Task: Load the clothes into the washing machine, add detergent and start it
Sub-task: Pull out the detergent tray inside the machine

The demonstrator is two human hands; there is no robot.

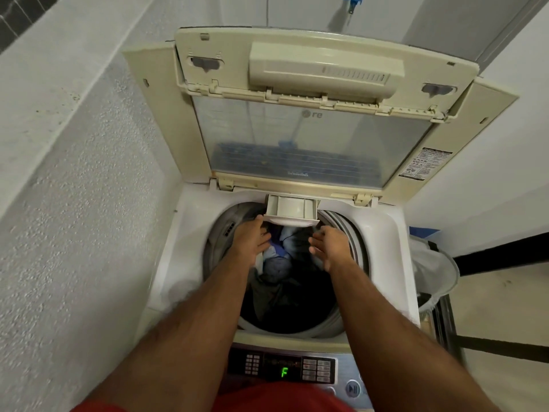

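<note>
With the clothes (pixel 276 263) already in the drum below the pulled-out detergent drawer (pixel 292 211), I hold my left hand (pixel 251 237) touching its corner and my right hand (pixel 329 243) spread just beside it, so I judge detergent comes next.

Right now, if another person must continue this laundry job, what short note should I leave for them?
Left hand: open, fingertips at the left corner of the pulled-out detergent drawer, holding nothing.
Right hand: open, over the drum just below the drawer's right side, empty.
Clothes: already inside the drum, dark and blue pieces. Lid is up.
Control panel: powered on, display shows a green "F".
A laundry bag stands to the right of the machine; whether it is empty cannot be seen.
Done: loading, as far as can be seen.
Left: detergent (no bottle in view), push drawer in, close lid, press start button.
</note>
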